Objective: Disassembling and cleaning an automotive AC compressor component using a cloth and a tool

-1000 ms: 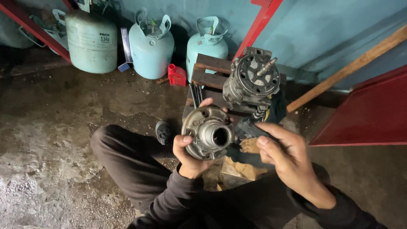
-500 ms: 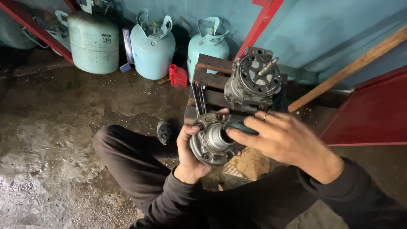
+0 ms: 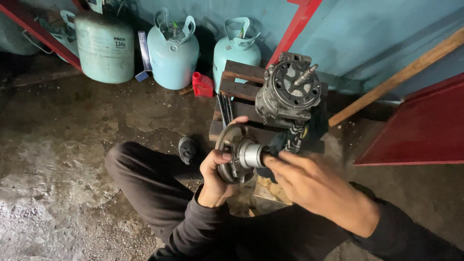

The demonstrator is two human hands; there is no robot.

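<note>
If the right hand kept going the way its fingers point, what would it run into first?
The right hand points up-left at the shiny hub of the round metal part held by the left hand; its fingers seem already there.

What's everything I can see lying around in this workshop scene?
Gas cylinders: three, pale blue-green, along the back wall.
Small bottle: one, red, beside the cylinders.
Compressor body: one, grey metal, on the wooden stand.
Plank: one, bare wood, leaning at right.
Panel: one, red, far right.
Pulley disc: one, grey metal, held in both hands.
Left hand: grips the disc's rim.
Right hand: fingers at the disc's hub, with a dark cloth.
</note>
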